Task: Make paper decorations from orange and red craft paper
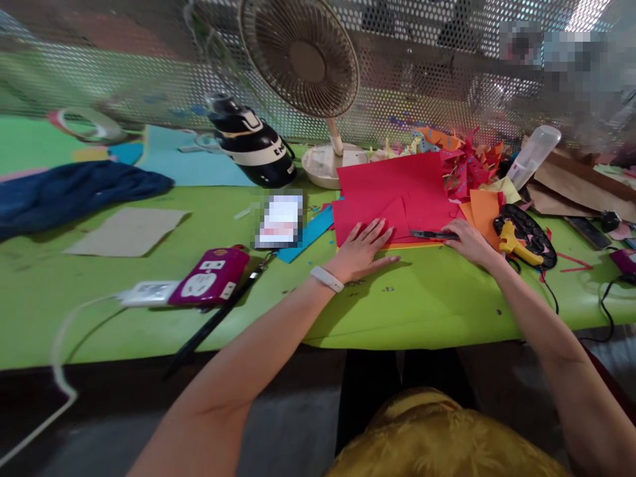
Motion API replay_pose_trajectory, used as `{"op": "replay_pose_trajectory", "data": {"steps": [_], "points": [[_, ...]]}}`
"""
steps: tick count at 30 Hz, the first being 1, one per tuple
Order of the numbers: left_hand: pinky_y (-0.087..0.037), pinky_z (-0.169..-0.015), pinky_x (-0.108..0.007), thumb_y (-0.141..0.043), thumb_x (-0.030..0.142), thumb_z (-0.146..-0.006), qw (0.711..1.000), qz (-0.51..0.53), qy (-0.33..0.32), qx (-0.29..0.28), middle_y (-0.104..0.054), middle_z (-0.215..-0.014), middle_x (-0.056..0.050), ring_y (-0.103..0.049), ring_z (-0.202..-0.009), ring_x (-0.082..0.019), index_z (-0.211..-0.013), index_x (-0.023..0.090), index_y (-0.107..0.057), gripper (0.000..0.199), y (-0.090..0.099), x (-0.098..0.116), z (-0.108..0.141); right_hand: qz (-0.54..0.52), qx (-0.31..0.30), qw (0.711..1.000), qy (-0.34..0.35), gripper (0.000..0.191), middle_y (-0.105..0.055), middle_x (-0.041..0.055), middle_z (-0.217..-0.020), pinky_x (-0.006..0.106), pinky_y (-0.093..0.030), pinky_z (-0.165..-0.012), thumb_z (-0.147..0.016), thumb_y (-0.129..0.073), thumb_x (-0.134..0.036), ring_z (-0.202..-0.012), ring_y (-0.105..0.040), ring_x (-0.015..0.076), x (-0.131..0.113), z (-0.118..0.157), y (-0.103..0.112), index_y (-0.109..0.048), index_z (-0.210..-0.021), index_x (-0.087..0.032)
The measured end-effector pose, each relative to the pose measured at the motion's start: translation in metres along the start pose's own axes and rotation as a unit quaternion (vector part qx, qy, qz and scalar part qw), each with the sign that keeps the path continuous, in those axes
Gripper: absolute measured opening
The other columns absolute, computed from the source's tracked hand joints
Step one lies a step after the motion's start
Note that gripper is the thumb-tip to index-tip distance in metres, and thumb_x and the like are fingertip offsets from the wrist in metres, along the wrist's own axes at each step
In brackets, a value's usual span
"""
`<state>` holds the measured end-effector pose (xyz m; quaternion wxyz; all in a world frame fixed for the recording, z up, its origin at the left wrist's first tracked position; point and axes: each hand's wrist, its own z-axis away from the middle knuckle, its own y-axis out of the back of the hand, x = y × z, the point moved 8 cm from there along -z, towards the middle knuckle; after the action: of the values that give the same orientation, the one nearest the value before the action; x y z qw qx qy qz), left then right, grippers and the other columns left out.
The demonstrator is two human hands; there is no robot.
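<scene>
Several overlapping red paper sheets [392,185] lie on the green table in front of me, with a yellow-orange edge showing beneath them. My left hand [365,248] rests flat on the lower left of the red paper, fingers spread. At the lower right of the paper, my right hand [467,240] is closed around a utility knife [431,234]. Its tip points left, over the red paper; whether the blade touches the sheet I cannot tell. A blue paper strip [311,232] sits left of the red sheets.
A fan [335,162] and a dark bottle [261,149] stand behind. Left are a phone [281,218] and a purple power strip [211,275]. Right are a yellow glue gun [517,245], a black round tray [534,228] and paper scraps [472,162].
</scene>
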<state>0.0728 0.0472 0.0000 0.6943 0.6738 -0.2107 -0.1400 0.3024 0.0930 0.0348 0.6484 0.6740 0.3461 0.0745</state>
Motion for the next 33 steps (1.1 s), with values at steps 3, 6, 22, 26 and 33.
{"op": "replay_pose_trajectory", "data": {"steps": [3, 6, 22, 26, 33], "points": [[-0.003, -0.123, -0.044, -0.021, 0.068, -0.096, 1.000, 0.006, -0.007, -0.002, -0.015, -0.165, -0.011, -0.008, -0.153, -0.024, -0.158, 0.016, -0.017, 0.082, -0.002, 0.001, 0.000, -0.008, -0.004, 1.000, 0.012, 0.030, -0.065, 0.0106, -0.112, 0.045, -0.044, -0.100, -0.086, -0.064, -0.018, -0.112, -0.058, 0.0267, 0.001, -0.001, -0.001, -0.067, -0.115, -0.021], [-0.006, -0.123, -0.045, -0.021, 0.069, -0.096, 1.000, 0.008, 0.001, -0.010, -0.014, -0.165, -0.011, -0.010, -0.153, -0.025, -0.159, 0.018, -0.016, 0.081, -0.003, -0.001, 0.000, -0.008, -0.006, 1.000, 0.017, 0.037, -0.065, 0.0118, -0.116, 0.046, -0.044, -0.102, -0.086, -0.064, -0.018, -0.113, -0.057, 0.0274, 0.002, -0.005, -0.008, -0.065, -0.123, -0.021], [-0.007, -0.122, -0.044, -0.020, 0.068, -0.096, 1.000, 0.003, 0.009, -0.023, -0.013, -0.166, -0.010, -0.010, -0.153, -0.025, -0.159, 0.020, -0.015, 0.079, -0.002, 0.000, 0.000, -0.022, -0.032, 0.999, 0.031, 0.037, -0.062, 0.0101, -0.111, 0.044, -0.046, -0.098, -0.091, -0.059, -0.021, -0.107, -0.058, 0.0253, -0.002, 0.001, -0.010, -0.067, -0.127, -0.025], [-0.006, -0.122, -0.044, -0.022, 0.068, -0.096, 1.000, 0.005, 0.003, -0.014, -0.013, -0.166, -0.010, -0.010, -0.153, -0.025, -0.159, 0.021, -0.014, 0.079, -0.002, -0.001, 0.000, -0.010, -0.026, 1.000, 0.011, 0.038, -0.062, 0.0129, -0.114, 0.044, -0.045, -0.100, -0.090, -0.060, -0.019, -0.110, -0.057, 0.0269, -0.007, -0.002, -0.013, -0.067, -0.127, -0.020], [-0.007, -0.122, -0.045, -0.023, 0.068, -0.096, 1.000, 0.020, 0.001, -0.009, -0.014, -0.166, -0.010, -0.010, -0.153, -0.026, -0.159, 0.021, -0.015, 0.079, -0.003, -0.001, 0.000, -0.016, -0.048, 0.998, 0.023, 0.035, -0.063, 0.0112, -0.110, 0.040, -0.045, -0.097, -0.091, -0.060, -0.021, -0.106, -0.058, 0.0253, -0.009, -0.001, -0.012, -0.068, -0.125, -0.021]]}}
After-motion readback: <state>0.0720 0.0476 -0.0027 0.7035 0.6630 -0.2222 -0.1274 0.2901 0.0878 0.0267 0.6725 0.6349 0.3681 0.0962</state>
